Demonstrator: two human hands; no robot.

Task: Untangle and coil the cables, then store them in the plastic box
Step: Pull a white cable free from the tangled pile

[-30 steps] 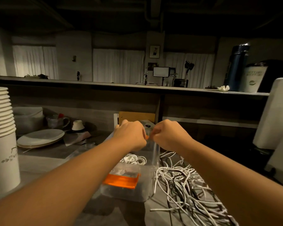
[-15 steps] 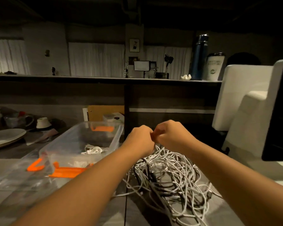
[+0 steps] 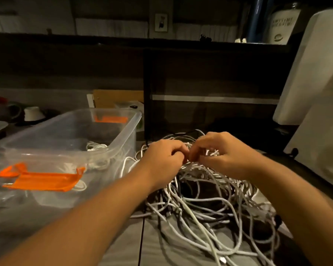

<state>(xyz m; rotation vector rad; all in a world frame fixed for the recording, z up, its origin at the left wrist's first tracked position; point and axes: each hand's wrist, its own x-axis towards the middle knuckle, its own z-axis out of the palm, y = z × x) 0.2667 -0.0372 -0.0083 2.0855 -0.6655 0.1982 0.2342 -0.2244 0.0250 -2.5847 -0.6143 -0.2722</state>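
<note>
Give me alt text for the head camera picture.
A left hand and right hand meet over a tangled pile of white cables on a dark table, pinching its strands. Left of them stands an open clear plastic box with a coiled cable inside.

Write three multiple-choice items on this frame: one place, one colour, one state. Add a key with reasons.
1. Where does the clear plastic box stand relative to the cable tangle?
A) to its left
B) to its right
C) on top of it

2. The box's latches are:
A) blue
B) orange
C) green

3. The left hand and right hand are:
A) open and flat, holding nothing
B) reaching inside the box
C) curled on strands at the top of the tangle

Key:
1 A, the box sits left of the pile in the head view.
2 B, the visible latches are orange.
3 C, the fingers of both hands close on white strands.
</note>
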